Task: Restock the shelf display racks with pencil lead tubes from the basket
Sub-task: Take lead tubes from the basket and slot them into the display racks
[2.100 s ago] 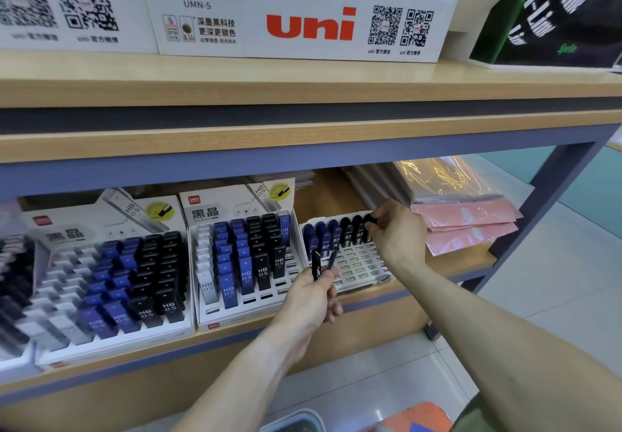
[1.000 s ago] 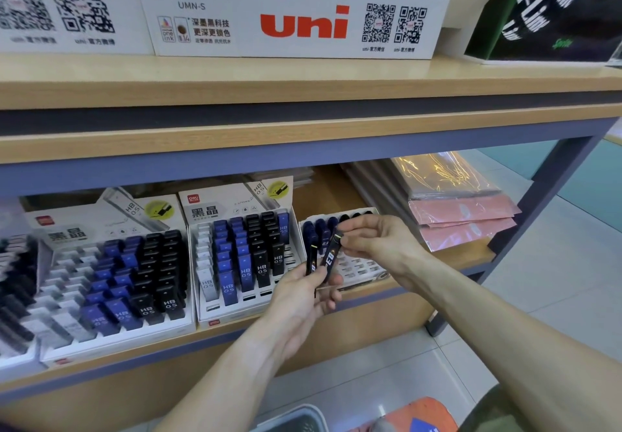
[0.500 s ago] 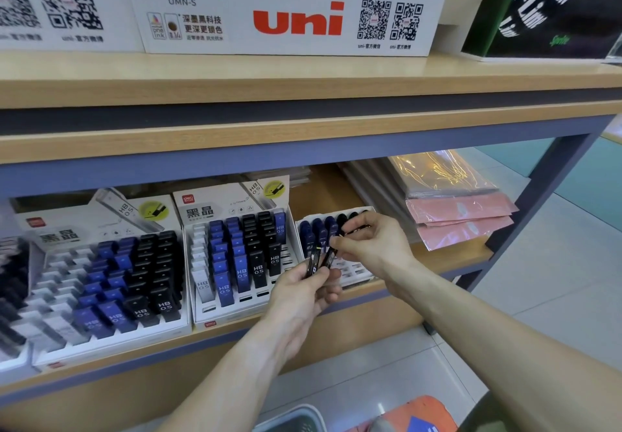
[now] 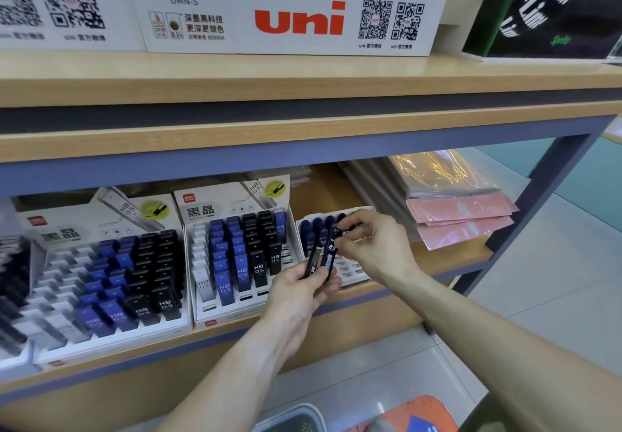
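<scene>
My left hand (image 4: 299, 292) grips two black pencil lead tubes (image 4: 321, 256) upright, in front of the small white rack (image 4: 350, 271) on the lower shelf. My right hand (image 4: 373, 246) pinches the top of the right-hand tube of the pair. The small rack holds a back row of blue and black tubes (image 4: 318, 229), and its front slots show bare. A second white rack (image 4: 240, 256) to the left carries blue, black and white tubes. The grey basket (image 4: 292, 420) shows at the bottom edge.
A larger rack (image 4: 111, 280) of tubes sits further left. Pink and clear plastic packets (image 4: 461, 216) are stacked at the shelf's right end. The upper shelf board (image 4: 303, 148) overhangs the racks. An orange object (image 4: 417, 414) lies by the basket.
My right hand left the small rack's back row, came to the tubes in my left hand and now pinches one. Both hands rose slightly toward the rack.
</scene>
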{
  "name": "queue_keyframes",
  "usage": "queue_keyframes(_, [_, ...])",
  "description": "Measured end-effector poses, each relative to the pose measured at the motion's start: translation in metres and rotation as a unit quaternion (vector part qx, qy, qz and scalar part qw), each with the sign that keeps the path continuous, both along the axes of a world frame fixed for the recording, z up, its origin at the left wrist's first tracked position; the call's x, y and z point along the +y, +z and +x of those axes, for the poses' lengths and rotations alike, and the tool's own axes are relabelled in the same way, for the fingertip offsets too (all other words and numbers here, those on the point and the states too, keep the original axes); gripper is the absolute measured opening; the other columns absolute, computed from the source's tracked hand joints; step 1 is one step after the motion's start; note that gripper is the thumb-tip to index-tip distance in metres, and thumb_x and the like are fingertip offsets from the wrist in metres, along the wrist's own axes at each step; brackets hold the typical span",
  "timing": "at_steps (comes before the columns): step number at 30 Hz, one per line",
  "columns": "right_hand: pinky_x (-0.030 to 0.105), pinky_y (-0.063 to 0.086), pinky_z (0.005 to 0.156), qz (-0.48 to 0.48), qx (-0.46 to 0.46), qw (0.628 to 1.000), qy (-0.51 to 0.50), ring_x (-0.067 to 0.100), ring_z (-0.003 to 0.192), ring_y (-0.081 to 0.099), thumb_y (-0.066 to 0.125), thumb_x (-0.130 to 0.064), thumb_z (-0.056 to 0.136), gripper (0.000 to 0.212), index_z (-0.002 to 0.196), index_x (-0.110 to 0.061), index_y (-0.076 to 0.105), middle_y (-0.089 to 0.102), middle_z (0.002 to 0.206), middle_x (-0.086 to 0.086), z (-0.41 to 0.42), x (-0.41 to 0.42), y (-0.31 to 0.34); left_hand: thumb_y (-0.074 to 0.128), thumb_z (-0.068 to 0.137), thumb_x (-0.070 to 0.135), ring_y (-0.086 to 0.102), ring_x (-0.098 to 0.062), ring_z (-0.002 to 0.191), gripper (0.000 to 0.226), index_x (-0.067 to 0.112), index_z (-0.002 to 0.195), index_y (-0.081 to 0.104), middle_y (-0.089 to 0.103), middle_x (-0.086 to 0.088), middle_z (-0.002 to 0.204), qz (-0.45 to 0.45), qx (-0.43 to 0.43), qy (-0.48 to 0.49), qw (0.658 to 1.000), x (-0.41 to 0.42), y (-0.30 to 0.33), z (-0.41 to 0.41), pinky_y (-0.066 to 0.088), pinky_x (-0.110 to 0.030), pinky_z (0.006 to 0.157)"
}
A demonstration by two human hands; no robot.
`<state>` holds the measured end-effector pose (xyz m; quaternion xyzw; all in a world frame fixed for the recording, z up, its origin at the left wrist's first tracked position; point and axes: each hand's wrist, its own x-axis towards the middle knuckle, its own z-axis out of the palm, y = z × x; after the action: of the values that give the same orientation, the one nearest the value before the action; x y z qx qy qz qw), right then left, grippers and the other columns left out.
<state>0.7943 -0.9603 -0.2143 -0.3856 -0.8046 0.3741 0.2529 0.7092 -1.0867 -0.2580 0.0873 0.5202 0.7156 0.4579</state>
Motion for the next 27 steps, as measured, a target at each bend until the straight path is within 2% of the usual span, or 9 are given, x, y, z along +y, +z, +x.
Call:
queue_keyframes(2, [0.031,0.059,0.074,0.021,-0.014,1.0,-0.002,0.004,0.073,0.072,0.085,-0.038,0.075,0.024,0.093,-0.032,0.07,0.074,0.073,-0.01,-0.002,-0.004,-0.001,0.057,0.1,-0.001,0.074,-0.022,0.089,0.017,-0.001,0.108,0.072,0.075,-0.021,0.106,0.003,-0.001,-0.002,1.0,0.0,-0.001,0.0,0.058,-0.03,0.086])
queue_keyframes(4, [0.028,0.056,0.072,0.041,-0.028,0.999,-0.017,0.001,0.073,0.069,0.087,-0.045,0.072,0.03,0.09,-0.032,0.067,0.073,0.071,-0.011,-0.004,-0.006,0.0,0.057,0.1,-0.001,0.074,-0.022,0.088,0.018,-0.001,0.11,0.072,0.075,-0.021,0.107,0.005,-0.002,-0.007,1.0,0.0,-0.003,-0.001,0.059,-0.03,0.086])
queue_keyframes(6, [0.028,0.056,0.073,0.036,-0.032,0.998,-0.028,0.0,0.073,0.069,0.088,-0.042,0.071,0.03,0.088,-0.03,0.066,0.072,0.068,-0.01,-0.004,-0.005,0.001,0.058,0.1,0.0,0.074,-0.023,0.09,0.019,-0.001,0.113,0.071,0.075,-0.021,0.108,0.006,-0.006,-0.011,1.0,-0.001,-0.004,-0.001,0.059,-0.03,0.085])
queue_keyframes(9, [0.038,0.061,0.076,-0.011,0.01,0.998,-0.066,0.008,0.072,0.073,0.089,-0.038,0.069,0.029,0.085,-0.029,0.066,0.074,0.069,-0.008,-0.003,0.005,0.0,0.059,0.101,0.006,0.075,-0.026,0.09,0.018,0.008,0.114,0.072,0.076,-0.019,0.106,0.007,-0.013,-0.009,1.0,0.0,0.0,-0.001,0.061,-0.029,0.079])
queue_keyframes(11, [0.041,0.06,0.075,-0.002,0.033,0.994,-0.104,0.011,0.073,0.072,0.087,-0.038,0.07,0.028,0.085,-0.03,0.065,0.074,0.07,-0.008,0.0,0.014,0.001,0.057,0.103,0.011,0.071,-0.021,0.074,0.019,0.017,0.112,0.073,0.075,-0.011,0.094,-0.012,0.011,-0.014,1.0,-0.001,0.001,-0.002,0.06,-0.027,0.068])
queue_keyframes(14, [0.037,0.057,0.074,0.043,0.043,0.988,-0.14,0.012,0.076,0.069,0.085,-0.034,0.076,0.025,0.089,-0.028,0.064,0.07,0.072,-0.009,0.003,0.024,0.001,0.053,0.106,0.017,0.047,-0.013,0.051,0.023,0.019,0.11,0.075,0.052,0.002,0.068,-0.058,0.059,-0.03,0.996,-0.002,-0.003,-0.003,0.04,-0.026,0.049])
queue_keyframes(16, [0.033,0.055,0.072,0.067,0.035,0.987,-0.143,0.013,0.078,0.068,0.084,-0.032,0.078,0.025,0.091,-0.024,0.064,0.069,0.074,-0.011,0.002,0.028,-0.003,0.053,0.105,0.019,0.037,-0.012,0.049,0.023,0.016,0.109,0.075,0.042,0.005,0.067,-0.072,0.066,-0.035,0.995,-0.002,-0.006,-0.004,0.032,-0.026,0.048])
queue_keyframes(20, [0.031,0.051,0.07,0.071,0.027,0.987,-0.143,0.012,0.077,0.066,0.082,-0.029,0.082,0.023,0.091,-0.021,0.062,0.068,0.075,-0.012,-0.002,0.031,-0.013,0.056,0.101,0.021,0.035,-0.014,0.048,0.023,0.011,0.111,0.074,0.035,0.004,0.062,-0.07,0.036,-0.047,0.996,-0.002,-0.003,-0.006,0.031,-0.028,0.047])
queue_keyframes(27, [0.03,0.049,0.07,0.09,0.005,0.986,-0.138,0.016,0.076,0.067,0.082,-0.023,0.081,0.023,0.09,-0.019,0.061,0.065,0.071,-0.013,-0.008,0.036,-0.024,0.051,0.099,0.022,0.037,-0.016,0.048,0.028,0.01,0.113,0.073,0.041,0.002,0.06,-0.075,0.003,-0.049,0.996,-0.004,0.0,-0.007,0.033,-0.029,0.048])
